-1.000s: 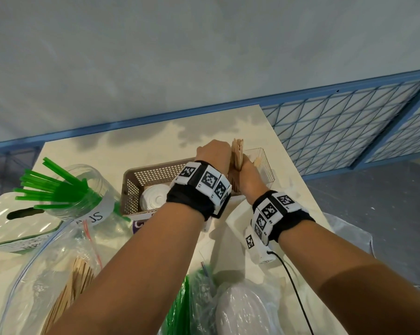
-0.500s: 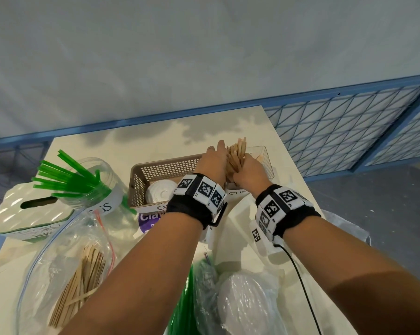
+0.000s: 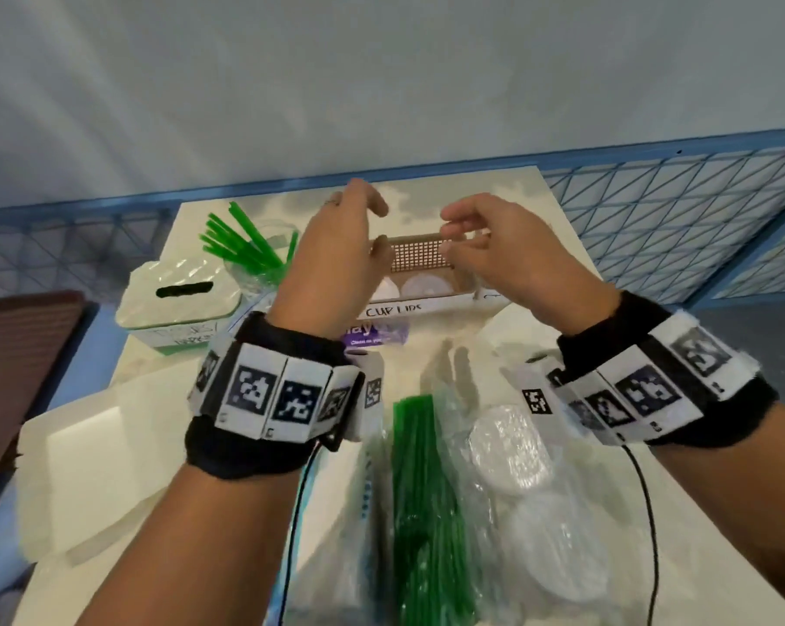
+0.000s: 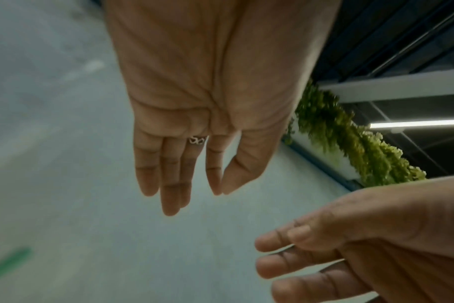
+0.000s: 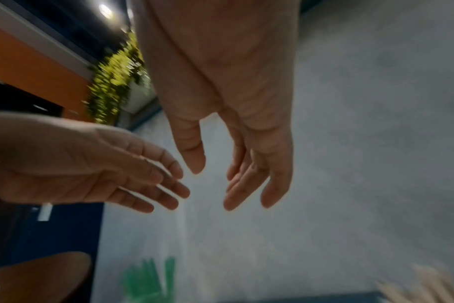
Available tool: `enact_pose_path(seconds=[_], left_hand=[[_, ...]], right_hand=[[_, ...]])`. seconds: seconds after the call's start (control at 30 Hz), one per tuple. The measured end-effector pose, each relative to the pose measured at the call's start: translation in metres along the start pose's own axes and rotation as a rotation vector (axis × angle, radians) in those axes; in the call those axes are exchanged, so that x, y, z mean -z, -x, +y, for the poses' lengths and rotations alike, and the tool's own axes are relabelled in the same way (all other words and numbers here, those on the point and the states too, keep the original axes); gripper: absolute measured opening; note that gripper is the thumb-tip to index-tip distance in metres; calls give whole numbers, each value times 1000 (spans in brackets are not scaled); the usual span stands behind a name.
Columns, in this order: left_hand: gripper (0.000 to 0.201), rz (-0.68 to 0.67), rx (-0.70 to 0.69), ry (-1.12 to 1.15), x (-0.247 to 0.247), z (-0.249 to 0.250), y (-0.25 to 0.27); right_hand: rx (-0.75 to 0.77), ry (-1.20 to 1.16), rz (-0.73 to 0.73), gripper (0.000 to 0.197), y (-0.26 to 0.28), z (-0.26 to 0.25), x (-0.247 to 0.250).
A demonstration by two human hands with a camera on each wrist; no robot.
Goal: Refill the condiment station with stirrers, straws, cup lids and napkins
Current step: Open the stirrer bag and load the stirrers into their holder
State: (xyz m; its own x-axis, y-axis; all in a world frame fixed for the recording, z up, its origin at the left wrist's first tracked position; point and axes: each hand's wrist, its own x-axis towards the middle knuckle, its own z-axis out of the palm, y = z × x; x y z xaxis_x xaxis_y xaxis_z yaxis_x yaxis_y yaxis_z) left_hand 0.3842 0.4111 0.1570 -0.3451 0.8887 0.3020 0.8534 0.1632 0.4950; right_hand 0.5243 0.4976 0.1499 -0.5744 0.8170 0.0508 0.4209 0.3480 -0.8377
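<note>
Both hands hover empty above the brown mesh basket, fingers relaxed and apart. My left hand is over the basket's left end and my right hand over its right end. White cup lids lie in the basket behind a "CUP LIDS" label. The left wrist view shows my left hand holding nothing, and the right wrist view shows the same of my right hand. Wooden stirrers stand blurred below the right hand. Green straws stick out of a clear jar.
A napkin box sits left of the jar. Near me lie a bag of green straws, a bag of white lids and a white pack. A blue mesh fence runs behind the table.
Both hands have let go of the stirrer bundle and lifted up and apart from the basket's right end. The head view has tilted down and nearer.
</note>
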Motion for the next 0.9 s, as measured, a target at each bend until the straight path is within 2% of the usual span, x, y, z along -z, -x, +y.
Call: enact_pose_path(seconds=[0.07,0.13,0.27,0.33,0.37,0.43,0.5,0.67,0.77,0.9], left_hand=[[20,45,-10,-29,29,-22,27],[19,12,29,-97,42,-49,54],[44,-332,357,-286,33,-102,99],[55,-427,435,-277,25,-125,114],[57,-431,445,-248,21,-134,119],[60,-400,440,-177,18,-151,127],[62,-337,444,-101,17,-162,132],[63,-161,381,45,21,-172,136],[62,-125,327,64,23,-182,140],[62,-111,318,103,26,-191,141]], right_hand=[[33,-15,-71,34,18,-28,-15],[5,-82,-171,32,34,-51,-42],[-58,-34,-341,28,55,-67,-121],[-134,2,-411,25,56,-65,-163],[-166,35,-436,19,55,-63,-183],[-205,124,-444,25,47,-58,-218],[-219,218,-462,20,41,-55,-244],[-356,495,-510,46,33,-32,-290],[-402,629,-542,67,33,-23,-307],[-432,656,-435,81,30,-28,-314]])
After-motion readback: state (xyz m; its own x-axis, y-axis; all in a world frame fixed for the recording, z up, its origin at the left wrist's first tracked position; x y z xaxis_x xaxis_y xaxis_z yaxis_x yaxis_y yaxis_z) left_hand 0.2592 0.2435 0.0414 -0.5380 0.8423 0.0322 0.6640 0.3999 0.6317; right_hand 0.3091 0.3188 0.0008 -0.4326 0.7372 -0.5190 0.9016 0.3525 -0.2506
